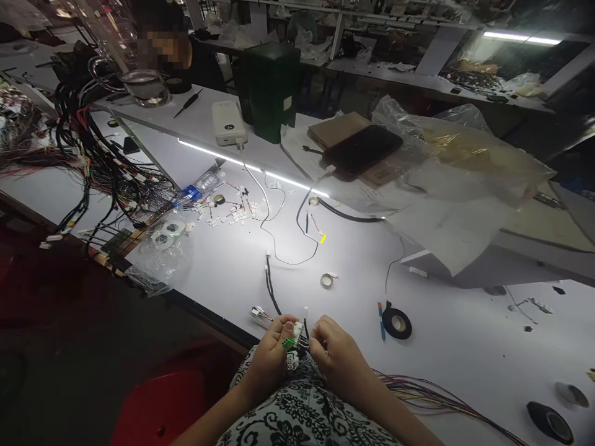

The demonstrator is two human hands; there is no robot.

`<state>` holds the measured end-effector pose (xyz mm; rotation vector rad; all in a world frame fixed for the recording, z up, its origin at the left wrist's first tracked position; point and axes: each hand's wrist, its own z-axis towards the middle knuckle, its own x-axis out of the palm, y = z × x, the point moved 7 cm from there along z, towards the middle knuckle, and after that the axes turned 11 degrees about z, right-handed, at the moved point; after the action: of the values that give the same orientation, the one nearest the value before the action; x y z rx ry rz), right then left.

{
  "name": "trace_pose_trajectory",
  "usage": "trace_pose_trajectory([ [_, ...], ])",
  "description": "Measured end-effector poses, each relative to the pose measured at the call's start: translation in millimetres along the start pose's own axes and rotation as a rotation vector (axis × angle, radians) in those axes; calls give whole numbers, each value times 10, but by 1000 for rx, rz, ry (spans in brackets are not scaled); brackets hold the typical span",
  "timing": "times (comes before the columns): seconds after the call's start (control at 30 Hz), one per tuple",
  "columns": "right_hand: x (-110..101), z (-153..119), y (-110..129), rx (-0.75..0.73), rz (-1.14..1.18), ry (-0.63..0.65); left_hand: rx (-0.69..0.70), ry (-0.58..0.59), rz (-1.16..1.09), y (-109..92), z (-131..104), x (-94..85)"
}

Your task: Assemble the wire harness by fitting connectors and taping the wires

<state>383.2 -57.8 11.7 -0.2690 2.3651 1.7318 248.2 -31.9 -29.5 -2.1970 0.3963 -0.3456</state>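
Observation:
Close to my lap, my left hand [273, 350] is closed around the connector end of a wire harness. A green connector [288, 343] and a white multi-pin connector [292, 360] stick out from its fingers. Black sleeved cables [271, 285] run from this bundle up onto the table, ending in small white plugs. My right hand [332, 347] is pinched just to the right of the bundle, beside its thin wires. What lies between its fingertips is hidden. Left of my left hand, another small white plug [258, 311] lies at the table edge.
A tape ring [326, 280] and a black tape roll [398, 322] lie on the white table. Loose wires [432, 396] stretch along the right. A power bank [229, 122] and a phone [362, 150] rest on the shelf. Behind it sits another person [204, 62].

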Motion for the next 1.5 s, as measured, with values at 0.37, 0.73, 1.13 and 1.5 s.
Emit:
trace_pose_trajectory([
  [0.37, -15, -20, -125, 50, -52, -73, 15, 96, -15, 28, 25, 71],
  [0.73, -6, -99, -160, 25, 73, -66, 46, 133, 55, 49, 16, 85],
  [1.13, -17, -144, -152, 14, 212, -39, 22, 179, 100, 77, 44, 131],
  [1.5, -38, -132, -28, -140, 14, -44, 24, 102, 148, 109, 35, 65],
])
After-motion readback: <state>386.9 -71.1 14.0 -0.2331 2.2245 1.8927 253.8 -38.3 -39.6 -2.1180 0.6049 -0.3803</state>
